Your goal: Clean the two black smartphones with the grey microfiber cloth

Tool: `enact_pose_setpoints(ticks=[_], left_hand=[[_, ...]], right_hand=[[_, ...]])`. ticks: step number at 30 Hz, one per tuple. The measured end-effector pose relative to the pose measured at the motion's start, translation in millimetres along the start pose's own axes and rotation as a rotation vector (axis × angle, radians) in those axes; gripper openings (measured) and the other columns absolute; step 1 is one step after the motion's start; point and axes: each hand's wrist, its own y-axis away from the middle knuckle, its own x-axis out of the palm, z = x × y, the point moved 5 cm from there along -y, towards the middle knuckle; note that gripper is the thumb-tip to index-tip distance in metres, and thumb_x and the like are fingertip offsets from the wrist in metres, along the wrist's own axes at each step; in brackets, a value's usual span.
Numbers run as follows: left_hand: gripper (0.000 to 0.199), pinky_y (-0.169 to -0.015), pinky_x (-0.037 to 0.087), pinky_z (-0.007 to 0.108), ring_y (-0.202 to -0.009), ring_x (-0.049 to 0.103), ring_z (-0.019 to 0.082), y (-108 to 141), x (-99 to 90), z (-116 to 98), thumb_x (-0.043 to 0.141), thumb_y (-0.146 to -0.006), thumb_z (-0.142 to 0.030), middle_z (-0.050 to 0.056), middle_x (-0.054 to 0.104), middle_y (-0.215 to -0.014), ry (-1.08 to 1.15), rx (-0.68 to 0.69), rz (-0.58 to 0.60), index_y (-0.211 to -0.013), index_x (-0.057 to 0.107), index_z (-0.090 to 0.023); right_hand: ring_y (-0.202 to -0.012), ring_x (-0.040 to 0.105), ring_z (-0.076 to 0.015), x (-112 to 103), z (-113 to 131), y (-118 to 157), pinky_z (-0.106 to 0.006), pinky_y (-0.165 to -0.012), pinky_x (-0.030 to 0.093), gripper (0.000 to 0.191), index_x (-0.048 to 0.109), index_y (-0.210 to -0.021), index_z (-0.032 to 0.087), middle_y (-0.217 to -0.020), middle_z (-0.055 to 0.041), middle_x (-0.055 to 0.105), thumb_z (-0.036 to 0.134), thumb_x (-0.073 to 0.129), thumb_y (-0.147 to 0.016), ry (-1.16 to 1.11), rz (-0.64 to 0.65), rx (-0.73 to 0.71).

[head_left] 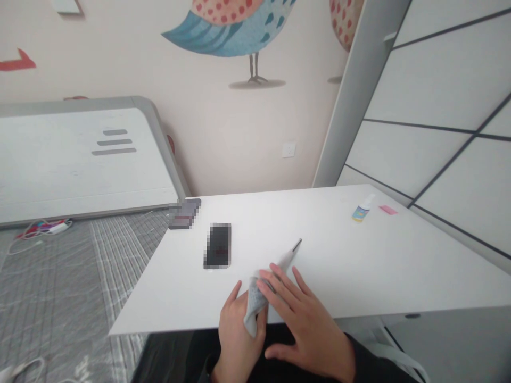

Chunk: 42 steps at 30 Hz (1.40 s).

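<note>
At the table's front edge my left hand [239, 327] is closed round a grey cloth [255, 303], its index finger sticking up. My right hand [301, 314] lies over the upper part of the cloth with its fingers spread. A slim pale tool [286, 260] with a dark metal tip points away to the upper right from beneath my right fingers; its lower end is hidden by the hand and cloth.
On the white table [319, 229] are a dark blurred rectangle [219, 246], another dark item [184, 214] at the left corner, a small bottle [362, 210] and a pink strip [388, 210]. A cabinet stands at right, a bed at left.
</note>
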Motion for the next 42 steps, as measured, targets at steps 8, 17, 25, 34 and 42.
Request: enact_pose_setpoints(ticks=[8,17,25,34,42], left_hand=[[0.029,-0.102,0.057,0.050,-0.088,0.078,0.023,0,1.0,-1,0.046,-0.098,-0.016,0.004,0.079,-0.109,-0.039,0.027,-0.060,-0.119,0.065,-0.023],[0.026,-0.101,0.058,0.044,-0.078,0.078,0.021,2,1.3,-1,0.048,-0.098,-0.018,0.005,0.080,-0.102,-0.070,0.043,-0.127,-0.116,0.067,-0.022],[0.027,-0.099,0.059,0.043,-0.079,0.078,0.021,1,-1.4,-4,0.046,-0.097,-0.016,0.004,0.080,-0.100,-0.078,0.078,-0.160,-0.114,0.067,-0.021],[0.022,-0.095,0.061,0.042,-0.080,0.078,0.023,3,0.2,-1,0.050,-0.094,-0.016,0.004,0.081,-0.094,-0.109,0.066,-0.178,-0.103,0.069,-0.021],[0.024,-0.097,0.060,0.045,-0.078,0.078,0.021,-1,-1.6,-5,0.046,-0.099,-0.018,0.003,0.080,-0.099,-0.077,0.049,-0.123,-0.112,0.066,-0.021]], right_hand=[[-0.153,0.022,-0.0379,0,-10,3,-0.063,-0.118,0.027,0.098,0.008,-0.163,0.013,-0.164,-0.0178,0.029,0.076,0.037,-0.094,0.066,-0.083,0.080],[-0.153,0.025,-0.0354,-7,-14,0,-0.061,-0.117,0.031,0.097,0.012,-0.163,0.016,-0.163,-0.0149,0.033,0.080,0.034,-0.093,0.066,-0.048,0.019],[-0.152,0.025,-0.0378,-11,-18,0,-0.063,-0.117,0.030,0.096,0.018,-0.163,0.016,-0.163,-0.0162,0.034,0.079,0.037,-0.093,0.040,-0.071,0.046],[-0.152,0.027,-0.0372,-11,-9,-5,-0.065,-0.117,0.030,0.093,0.022,-0.162,0.019,-0.163,-0.0140,0.034,0.080,0.034,-0.093,-0.008,-0.052,-0.018],[-0.151,0.030,-0.0352,-12,-19,-8,-0.065,-0.118,0.025,0.089,0.018,-0.162,0.014,-0.159,-0.0170,0.041,0.074,0.032,-0.097,-0.014,-0.094,0.061]])
